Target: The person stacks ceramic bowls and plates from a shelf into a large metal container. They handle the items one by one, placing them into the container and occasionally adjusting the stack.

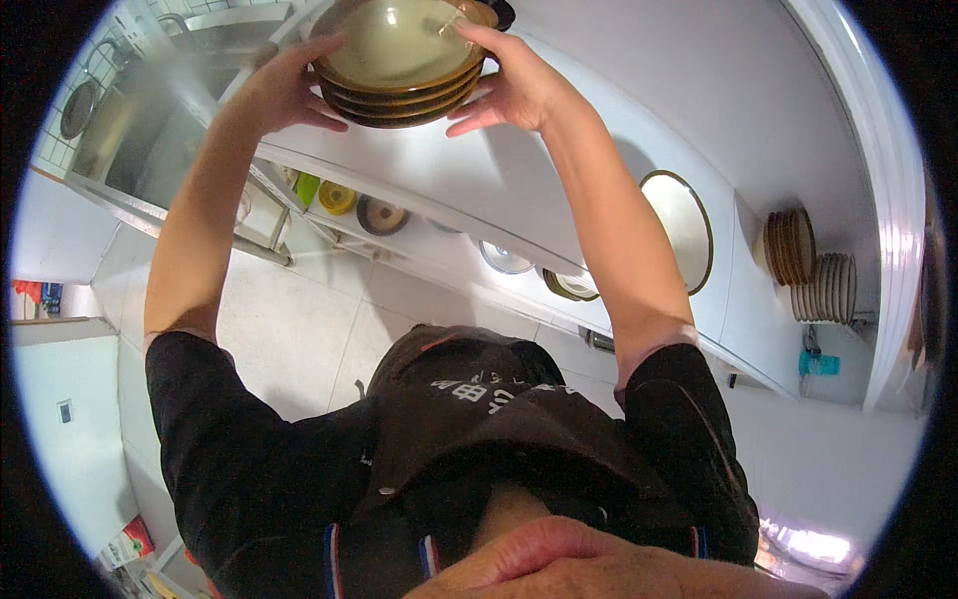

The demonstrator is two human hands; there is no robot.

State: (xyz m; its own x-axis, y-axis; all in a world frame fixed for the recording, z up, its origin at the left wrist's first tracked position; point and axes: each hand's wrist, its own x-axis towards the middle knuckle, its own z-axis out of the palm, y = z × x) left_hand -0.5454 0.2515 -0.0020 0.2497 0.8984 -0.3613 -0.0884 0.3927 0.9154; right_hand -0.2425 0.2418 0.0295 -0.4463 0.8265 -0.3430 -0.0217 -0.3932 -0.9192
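Note:
Both arms reach out to the top of the view. Between my hands is a stack of several brown-rimmed bowls (400,64), cream inside. My left hand (296,86) grips the stack's left side, the thumb over the rim and the fingers below. On the right side my right hand (516,78) holds it the same way, its thumb at the top bowl's rim. The stack is over a white shelf (449,176), and whether it touches anything beneath cannot be told. A dark rounded thing (501,13) shows just behind it, partly cut off.
At right, a large white oval dish with a dark rim (677,232) leans by the wall, near stacked brown plates (789,247) and pale plates (825,288). A lower shelf holds a yellow bowl (337,198) and other dishes. A metal sink (146,150) stands at upper left.

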